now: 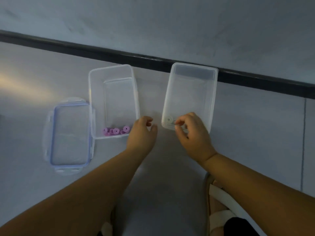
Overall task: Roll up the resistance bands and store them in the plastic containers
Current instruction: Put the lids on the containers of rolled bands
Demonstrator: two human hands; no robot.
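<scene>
two clear tubs stand apart. the left container (97, 103) holds purple rolled bands (115, 131) at its near end, with a lid (69, 135) flat just to its left. the left hand (140, 133) hovers at its near right corner, loosely curled and holding nothing. to its right, the right container (211, 99) holds a pale roll (169, 119). the right hand (192, 132) curls over it, and i cannot tell whether it grips.

The room is dim, with a cold bluish cast, and everything looks soft and slightly grainy. A warm patch of glare lies on the floor (15, 82) at the left. The dark baseboard (119, 53) bows with the wide lens.
</scene>
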